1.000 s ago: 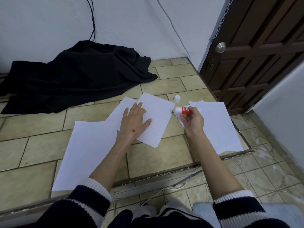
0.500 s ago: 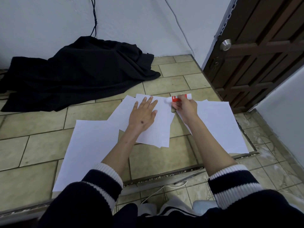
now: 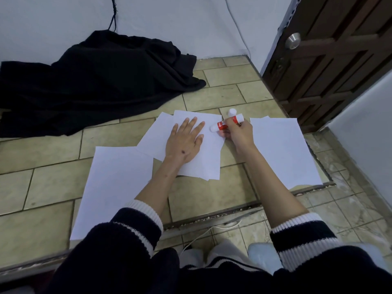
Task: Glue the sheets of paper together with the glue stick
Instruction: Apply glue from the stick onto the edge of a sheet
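Observation:
Two overlapping white sheets (image 3: 209, 160) lie on the tiled floor in the middle. My left hand (image 3: 184, 143) rests flat on them, fingers spread. My right hand (image 3: 238, 134) grips a red and white glue stick (image 3: 224, 124), held sideways with its white tip touching the top right corner area of the upper sheet. The white cap (image 3: 231, 112) stands on the floor just behind the stick. Another white sheet (image 3: 114, 187) lies to the left, and a further stack of white sheets (image 3: 282, 153) lies to the right.
A black cloth (image 3: 95, 81) is heaped on the floor at the back left against the white wall. A dark wooden door (image 3: 331, 49) stands at the right. A metal floor rail (image 3: 212, 219) runs across in front of my knees.
My right hand has carried the glue stick from the right sheets up to the top right edge of the middle sheets. My left hand has stayed flat on the paper.

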